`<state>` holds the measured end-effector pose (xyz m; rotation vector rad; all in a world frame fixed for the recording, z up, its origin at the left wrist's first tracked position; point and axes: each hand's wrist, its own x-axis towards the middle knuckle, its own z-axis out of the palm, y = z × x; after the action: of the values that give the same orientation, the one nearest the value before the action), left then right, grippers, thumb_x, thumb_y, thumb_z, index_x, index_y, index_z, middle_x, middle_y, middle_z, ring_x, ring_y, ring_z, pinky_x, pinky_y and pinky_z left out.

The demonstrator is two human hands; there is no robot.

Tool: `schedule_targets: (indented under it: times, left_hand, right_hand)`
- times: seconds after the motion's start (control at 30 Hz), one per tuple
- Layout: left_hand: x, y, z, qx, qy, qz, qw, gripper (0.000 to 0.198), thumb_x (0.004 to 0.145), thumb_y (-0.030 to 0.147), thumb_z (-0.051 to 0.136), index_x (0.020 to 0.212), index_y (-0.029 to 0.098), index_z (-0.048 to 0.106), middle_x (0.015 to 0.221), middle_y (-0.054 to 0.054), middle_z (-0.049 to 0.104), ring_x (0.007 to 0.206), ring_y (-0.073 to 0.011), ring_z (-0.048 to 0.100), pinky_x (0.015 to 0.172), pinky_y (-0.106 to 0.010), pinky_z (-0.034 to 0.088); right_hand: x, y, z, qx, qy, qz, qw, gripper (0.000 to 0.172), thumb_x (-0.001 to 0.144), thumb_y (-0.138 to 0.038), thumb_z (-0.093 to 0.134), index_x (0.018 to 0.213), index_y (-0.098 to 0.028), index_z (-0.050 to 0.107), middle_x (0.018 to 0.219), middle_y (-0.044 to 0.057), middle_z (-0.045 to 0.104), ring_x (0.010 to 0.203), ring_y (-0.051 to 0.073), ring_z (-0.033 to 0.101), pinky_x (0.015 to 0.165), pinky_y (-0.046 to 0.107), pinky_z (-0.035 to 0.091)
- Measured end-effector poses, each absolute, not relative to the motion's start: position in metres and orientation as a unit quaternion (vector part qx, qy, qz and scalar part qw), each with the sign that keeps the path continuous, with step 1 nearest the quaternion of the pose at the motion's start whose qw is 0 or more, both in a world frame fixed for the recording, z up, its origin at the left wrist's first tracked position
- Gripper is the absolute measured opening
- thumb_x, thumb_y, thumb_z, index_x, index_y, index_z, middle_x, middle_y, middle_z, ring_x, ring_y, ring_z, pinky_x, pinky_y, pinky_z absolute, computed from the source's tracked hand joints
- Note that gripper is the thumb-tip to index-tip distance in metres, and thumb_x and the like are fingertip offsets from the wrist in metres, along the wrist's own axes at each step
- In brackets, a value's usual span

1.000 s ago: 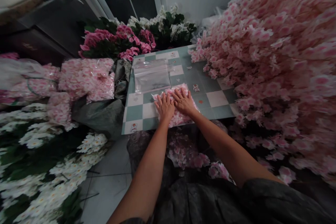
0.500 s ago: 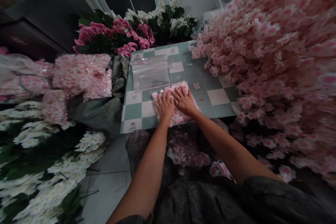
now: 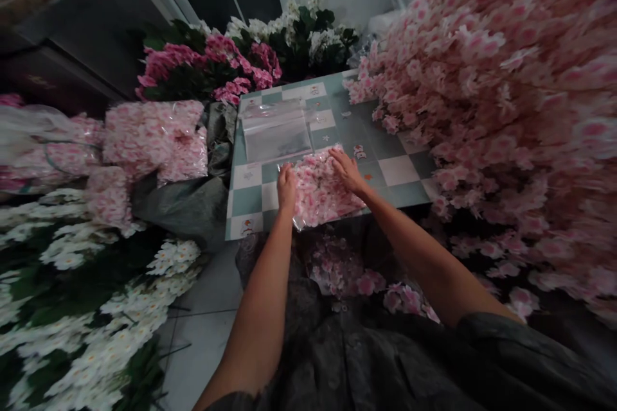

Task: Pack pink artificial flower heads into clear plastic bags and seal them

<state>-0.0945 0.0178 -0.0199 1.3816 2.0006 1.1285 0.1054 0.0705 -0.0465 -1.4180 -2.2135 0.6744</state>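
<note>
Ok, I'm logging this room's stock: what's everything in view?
Checkered tabletop: one, teal and white, centre.
Clear plastic bag: one, flat, far end.
Pink blossom bag: one, pink, near edge.
Bagged blossoms: several, pink, left of tabletop.
Loose blossoms: one big heap, pale pink, right.
Magenta flowers: one cluster, beyond tabletop.
White flowers: two clusters, far and lower left.
Left hand: one, at bag's left edge.
Right hand: one, on bag's right side.

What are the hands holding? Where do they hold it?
They seem to hold a clear plastic bag of pink blossoms: the left hand at its left edge, the right hand at its upper right side.
</note>
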Motion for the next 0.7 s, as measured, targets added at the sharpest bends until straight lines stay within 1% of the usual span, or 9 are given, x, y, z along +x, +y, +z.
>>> schedule_targets:
  times: [0.07,0.1,0.17,0.23,0.3,0.4,0.5,0.6,0.7]
  left_hand:
    - [-0.091,-0.004,-0.017,0.542,0.719,0.403,0.164,0.049,0.104,0.03,0.032,0.142,0.018,0.059,0.157,-0.012,0.05,0.149,-0.0203,0.041,0.126,-0.038,0.029]
    - [-0.087,-0.017,-0.018,0.574,0.721,0.363,0.135,0.048,0.104,0.032,0.035,0.145,0.02,0.058,0.16,-0.011,0.045,0.153,-0.022,0.034,0.128,-0.042,0.024]
    - [-0.077,-0.039,-0.025,0.63,0.73,0.241,0.108,0.053,0.101,0.037,0.046,0.152,0.023,0.05,0.166,-0.009,0.034,0.158,-0.0271,0.02,0.129,-0.051,0.014]
    - [-0.072,-0.054,-0.033,0.655,0.736,0.128,0.108,0.062,0.098,0.042,0.051,0.157,0.024,0.042,0.169,-0.009,0.027,0.159,-0.0307,0.012,0.128,-0.058,0.008]
    - [-0.074,-0.061,-0.038,0.637,0.76,0.071,0.106,0.066,0.099,0.046,0.049,0.159,0.022,0.038,0.169,-0.011,0.026,0.159,-0.0334,0.012,0.127,-0.061,0.007]
    - [-0.079,-0.066,-0.037,0.594,0.799,0.08,0.061,0.07,0.1,0.051,0.045,0.16,0.017,0.035,0.169,-0.017,0.024,0.159,-0.0357,0.011,0.126,-0.062,0.008]
    - [-0.07,-0.071,-0.033,0.694,0.713,0.087,0.05,0.079,0.095,0.049,0.058,0.161,0.015,0.032,0.169,-0.017,0.022,0.159,-0.0338,0.008,0.128,-0.055,0.01]
    - [-0.054,-0.077,-0.031,0.791,0.606,0.041,0.076,0.085,0.085,0.034,0.072,0.16,0.019,0.036,0.168,-0.013,0.027,0.158,-0.035,0.017,0.128,-0.053,0.018]
    - [-0.052,-0.081,-0.028,0.8,0.59,0.033,0.098,0.07,0.085,0.013,0.064,0.153,0.024,0.049,0.162,-0.01,0.041,0.152,-0.0333,0.034,0.124,-0.052,0.03]
  right_hand:
    - [0.113,0.054,-0.041,-0.508,-0.81,0.198,0.214,0.057,0.108,-0.043,0.02,0.161,-0.027,0.032,0.169,0.005,0.027,0.158,0.027,0.017,0.124,0.065,0.015]
    - [0.116,0.044,-0.04,-0.498,-0.826,0.17,0.2,0.057,0.108,-0.044,0.025,0.161,-0.026,0.033,0.17,0.005,0.024,0.159,0.029,0.013,0.124,0.066,0.012]
    - [0.12,0.022,-0.044,-0.469,-0.859,0.135,0.156,0.058,0.106,-0.045,0.036,0.16,-0.026,0.035,0.17,0.005,0.021,0.159,0.032,0.009,0.125,0.066,0.007]
    - [0.128,0.008,-0.052,-0.448,-0.877,0.128,0.114,0.059,0.104,-0.045,0.043,0.159,-0.026,0.038,0.17,0.005,0.023,0.159,0.033,0.01,0.125,0.065,0.007]
    - [0.141,0.002,-0.061,-0.457,-0.874,0.13,0.095,0.06,0.102,-0.045,0.046,0.159,-0.025,0.039,0.169,0.006,0.024,0.158,0.035,0.014,0.125,0.065,0.01]
    - [0.165,0.003,-0.07,-0.522,-0.836,0.134,0.107,0.063,0.101,-0.045,0.047,0.159,-0.022,0.039,0.168,0.01,0.026,0.155,0.04,0.02,0.122,0.066,0.018]
    - [0.179,0.0,-0.072,-0.573,-0.793,0.15,0.14,0.063,0.101,-0.043,0.045,0.158,-0.017,0.04,0.166,0.015,0.032,0.153,0.039,0.027,0.121,0.065,0.022]
    - [0.181,-0.006,-0.071,-0.572,-0.769,0.207,0.197,0.063,0.101,-0.043,0.04,0.156,-0.012,0.041,0.163,0.018,0.037,0.153,0.034,0.031,0.122,0.06,0.025]
    - [0.188,-0.013,-0.067,-0.551,-0.727,0.289,0.291,0.065,0.1,-0.045,0.037,0.152,-0.008,0.044,0.159,0.02,0.042,0.151,0.029,0.036,0.123,0.051,0.03]
